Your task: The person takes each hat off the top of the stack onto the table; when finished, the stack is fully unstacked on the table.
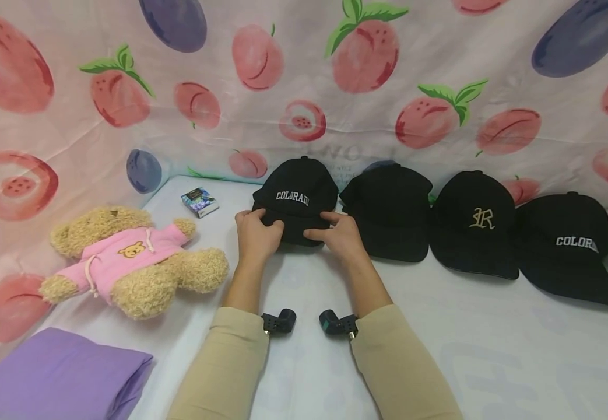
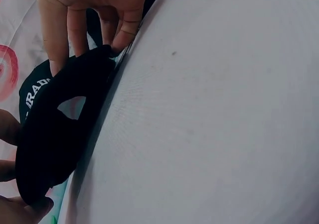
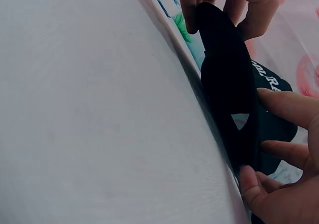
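Note:
A black baseball cap (image 1: 305, 186) with white COLORADO lettering faces me at the back of the white surface. My left hand (image 1: 258, 234) pinches the left side of its brim. On the brim's right side, the thumb and fingers of my right hand (image 1: 339, 236) pinch the edge. The wrist views look under the brim of this cap (image 2: 52, 129), where a gap shows through. Left-hand fingertips (image 2: 35, 208) show low in the left wrist view. In the right wrist view my right hand (image 3: 286, 184) is at lower right.
Right of the held cap stand a plain black cap (image 1: 387, 216), a black cap with a gold R (image 1: 474, 227) and another lettered cap (image 1: 566, 239). To the left lie a teddy bear (image 1: 130, 256) in pink, a small box (image 1: 200, 202) and folded purple cloth (image 1: 62, 376).

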A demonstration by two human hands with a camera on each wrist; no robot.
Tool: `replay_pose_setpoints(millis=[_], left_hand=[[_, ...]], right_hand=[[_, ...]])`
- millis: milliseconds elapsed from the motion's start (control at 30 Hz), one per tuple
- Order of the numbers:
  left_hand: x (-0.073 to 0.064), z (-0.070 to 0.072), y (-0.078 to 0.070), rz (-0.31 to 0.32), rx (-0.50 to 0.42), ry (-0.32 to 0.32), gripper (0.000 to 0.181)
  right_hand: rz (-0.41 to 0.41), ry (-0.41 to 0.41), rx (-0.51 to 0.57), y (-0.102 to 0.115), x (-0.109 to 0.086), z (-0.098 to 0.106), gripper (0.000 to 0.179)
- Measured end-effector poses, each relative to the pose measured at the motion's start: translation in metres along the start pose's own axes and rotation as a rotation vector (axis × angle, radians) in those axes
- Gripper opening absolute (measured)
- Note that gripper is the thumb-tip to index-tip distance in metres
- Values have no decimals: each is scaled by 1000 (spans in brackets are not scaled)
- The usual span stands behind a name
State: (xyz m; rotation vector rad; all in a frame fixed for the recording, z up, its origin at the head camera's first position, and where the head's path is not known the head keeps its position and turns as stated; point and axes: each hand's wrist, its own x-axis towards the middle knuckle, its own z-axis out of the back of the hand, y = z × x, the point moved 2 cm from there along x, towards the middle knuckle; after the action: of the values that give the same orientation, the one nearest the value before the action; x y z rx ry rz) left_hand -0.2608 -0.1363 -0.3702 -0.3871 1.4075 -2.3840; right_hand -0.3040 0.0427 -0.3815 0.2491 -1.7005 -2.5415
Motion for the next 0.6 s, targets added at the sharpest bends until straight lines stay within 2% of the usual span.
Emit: replay_pose_setpoints(millis=[133, 300, 433, 600], left_hand=[[-1, 0, 0, -3, -5, -7, 61], [0, 0, -1, -13, -34, -29, 61], [0, -1, -2, -30, -59, -50, 61], [1, -2, -2, -46, -56, -48, 61]], right_hand=[[13, 0, 37, 1, -1, 0, 72], [69, -1, 76, 2, -2, -1, 73], [102, -32, 64, 3, -2, -1, 74], [103, -50, 30, 3, -2, -1, 76]])
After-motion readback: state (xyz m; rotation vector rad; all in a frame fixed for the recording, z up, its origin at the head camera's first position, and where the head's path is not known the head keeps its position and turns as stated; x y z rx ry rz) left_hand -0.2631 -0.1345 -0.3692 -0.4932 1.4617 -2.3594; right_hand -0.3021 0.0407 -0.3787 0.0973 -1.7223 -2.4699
